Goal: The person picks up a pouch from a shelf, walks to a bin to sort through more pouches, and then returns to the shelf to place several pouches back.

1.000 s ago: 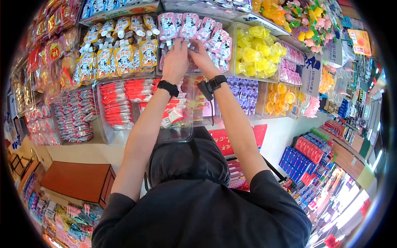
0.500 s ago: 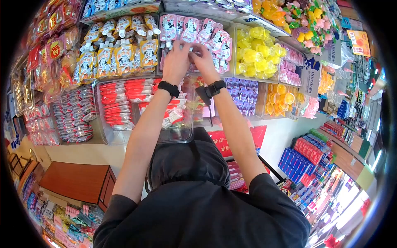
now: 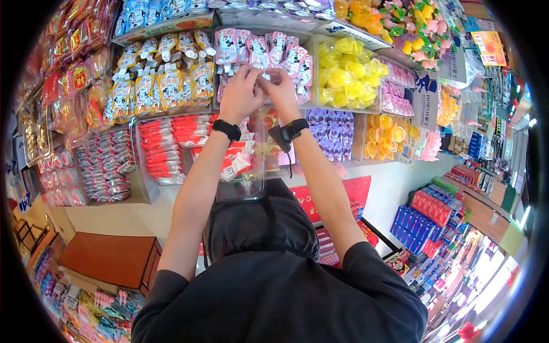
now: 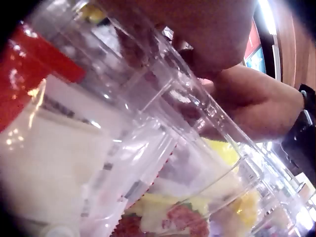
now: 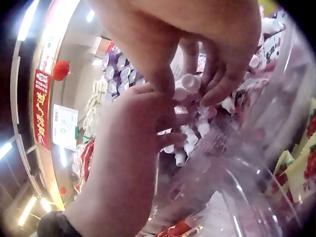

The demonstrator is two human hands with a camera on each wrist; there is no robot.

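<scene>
Both hands are together at the front of a bin of pink spouted pouches [image 3: 259,52], which have white caps and small printed figures. My right hand [image 3: 280,88] bends its fingers around a white cap [image 5: 190,82] of one pouch, as the right wrist view shows. Beside it, my left hand [image 3: 241,97] has curled fingers among several more white caps [image 5: 190,140]; what it grips is hidden behind the hand. In the left wrist view, a clear plastic bin wall [image 4: 197,101] crosses in front of the hands.
Left of the pink bin stand orange spouted pouches [image 3: 167,86]; on its right are yellow pieces in a clear bin [image 3: 350,71]. Nearer lie red-and-white packets [image 3: 160,150] in a clear tray, purple packs [image 3: 330,134] and orange-slice pieces [image 3: 386,134]. A black bag [image 3: 260,226] hangs before the body.
The head view has shifted slightly. Both hands have drawn a little nearer the body and stay close together, and a white bit shows between the fingers.
</scene>
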